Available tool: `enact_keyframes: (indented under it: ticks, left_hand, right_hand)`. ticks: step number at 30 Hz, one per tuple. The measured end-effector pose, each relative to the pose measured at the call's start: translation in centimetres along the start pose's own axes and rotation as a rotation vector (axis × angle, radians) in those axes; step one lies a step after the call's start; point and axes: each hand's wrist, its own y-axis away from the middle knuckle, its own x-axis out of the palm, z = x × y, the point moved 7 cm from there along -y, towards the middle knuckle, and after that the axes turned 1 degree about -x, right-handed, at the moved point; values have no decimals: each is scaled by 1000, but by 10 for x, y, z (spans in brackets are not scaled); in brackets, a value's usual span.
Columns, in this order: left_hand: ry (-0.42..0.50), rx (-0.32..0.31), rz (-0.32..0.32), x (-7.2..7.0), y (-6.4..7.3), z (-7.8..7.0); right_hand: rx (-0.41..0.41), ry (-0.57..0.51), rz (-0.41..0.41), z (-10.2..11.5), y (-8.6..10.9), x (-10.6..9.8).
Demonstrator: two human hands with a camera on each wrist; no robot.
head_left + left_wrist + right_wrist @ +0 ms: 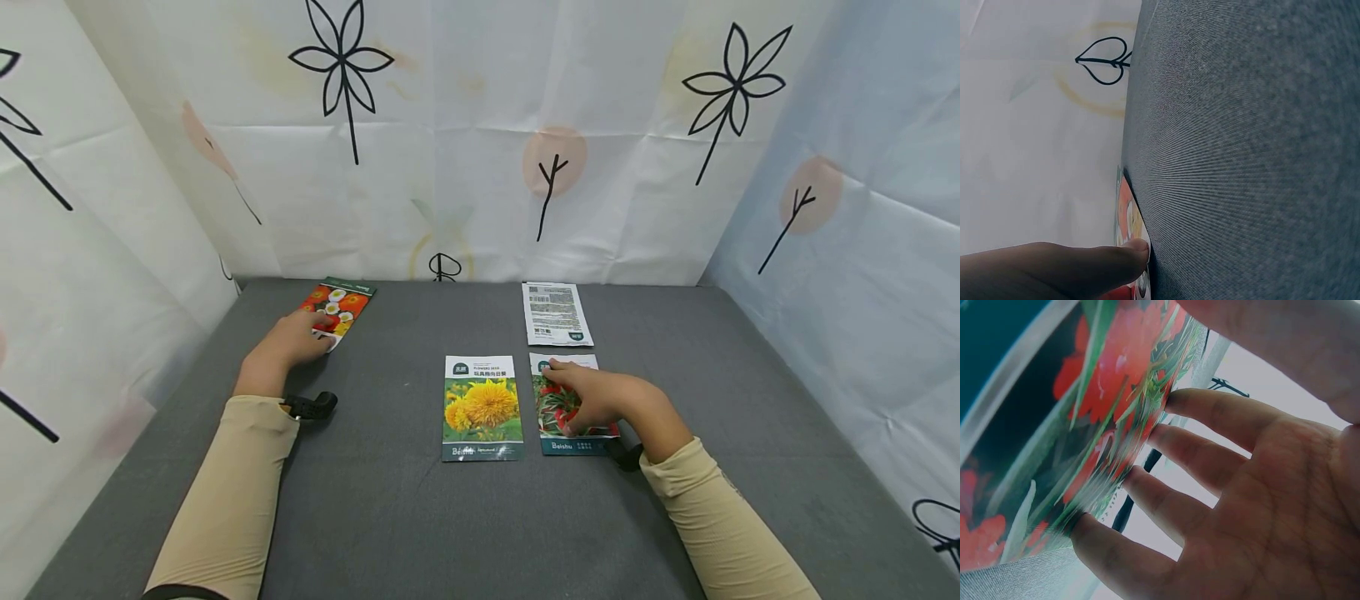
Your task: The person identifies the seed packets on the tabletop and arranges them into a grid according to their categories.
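Note:
At the table's far left lies a seed packet (348, 302) with orange, red and white flowers. My left hand (291, 343) rests over its near part. The left wrist view shows a digit (1110, 265) lying straight on this packet, its tip at the edge. Right of the middle, my right hand (600, 396) spreads over a seed packet with red flowers (555, 408). In the right wrist view, its fingertips touch the glossy front of that red-flower packet (1110, 369), fingers apart and the thumb above. The hand hides part of the packet's right side.
A yellow sunflower seed packet (482, 417) lies face up left of the red-flower one. Behind them is a packet showing its printed white back (557, 313), seemingly on another. Patterned white cloth (465, 200) walls the grey table (397, 517) at the back and sides.

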Motion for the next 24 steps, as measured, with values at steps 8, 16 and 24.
enact_keyframes:
  ticks: [8, 16, 24]
  left_hand:
    - [-1, 6, -4, -1, 2, -1]
    - [6, 8, 2, -1, 2, -1]
    - [14, 2, -2, -1, 3, -2]
  right_hand:
    - [6, 11, 0, 1, 0, 0]
    - [-11, 11, 1, 1, 1, 0]
    - [-7, 0, 2, -1, 1, 0]
